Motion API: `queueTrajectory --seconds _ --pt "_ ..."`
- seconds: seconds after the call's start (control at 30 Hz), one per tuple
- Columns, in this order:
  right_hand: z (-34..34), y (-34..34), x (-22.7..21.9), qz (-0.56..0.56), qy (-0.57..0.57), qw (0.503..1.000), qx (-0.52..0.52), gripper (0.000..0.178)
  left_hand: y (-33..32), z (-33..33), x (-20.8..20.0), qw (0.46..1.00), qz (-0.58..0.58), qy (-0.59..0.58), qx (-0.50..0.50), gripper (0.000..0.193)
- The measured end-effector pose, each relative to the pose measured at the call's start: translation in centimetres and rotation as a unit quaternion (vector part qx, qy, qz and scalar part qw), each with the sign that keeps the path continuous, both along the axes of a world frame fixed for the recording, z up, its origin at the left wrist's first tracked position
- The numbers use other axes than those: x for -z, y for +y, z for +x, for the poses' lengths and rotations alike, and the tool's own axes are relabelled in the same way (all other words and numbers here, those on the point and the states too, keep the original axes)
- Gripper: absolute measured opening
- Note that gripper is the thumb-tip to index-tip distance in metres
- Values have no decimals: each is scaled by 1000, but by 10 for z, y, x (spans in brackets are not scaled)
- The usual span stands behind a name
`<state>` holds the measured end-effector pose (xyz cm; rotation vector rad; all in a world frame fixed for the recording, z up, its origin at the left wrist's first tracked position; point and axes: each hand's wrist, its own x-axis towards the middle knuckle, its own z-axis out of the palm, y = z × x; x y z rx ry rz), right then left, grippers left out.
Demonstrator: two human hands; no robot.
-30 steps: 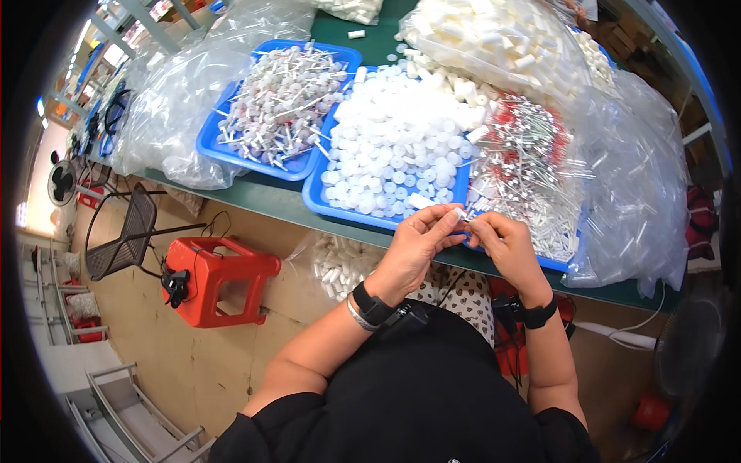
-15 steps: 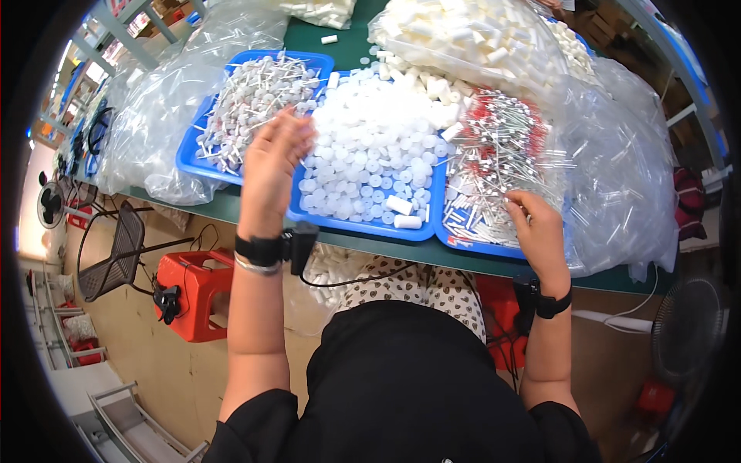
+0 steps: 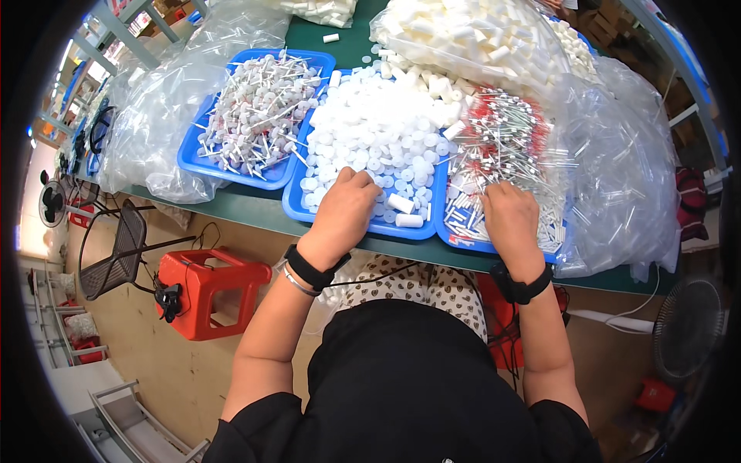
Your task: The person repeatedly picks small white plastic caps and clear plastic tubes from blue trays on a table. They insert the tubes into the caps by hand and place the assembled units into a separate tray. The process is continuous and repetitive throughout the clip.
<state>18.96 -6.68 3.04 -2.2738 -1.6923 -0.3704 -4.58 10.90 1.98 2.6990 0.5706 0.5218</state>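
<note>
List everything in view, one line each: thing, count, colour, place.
Flat plastic trays: three, blue, side by side on the table.
Round plastic caps: many, white, middle tray.
Thin sticks with red tips: many, right tray.
Sticks fitted with round discs: many, white, left tray.
Clear plastic bags: several, around the trays.
Table: one, green.
Plastic stool: one, red, on the floor.
Left hand: on the caps.
Right hand: on the red-tipped sticks.
</note>
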Motion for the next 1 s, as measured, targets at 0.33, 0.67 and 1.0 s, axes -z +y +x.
queueTrajectory --seconds 0.33,0.67,1.0 --pt "5 2 -2 17 -20 998 -50 4 -7 11 4 998 30 41 -40 15" --pt "10 -1 -1 -20 -57 996 -66 5 -6 -6 0 997 -62 -34 32 12" --pt "12 -4 -20 109 187 976 -40 7 -4 -3 -9 988 -91 -102 -72 8"
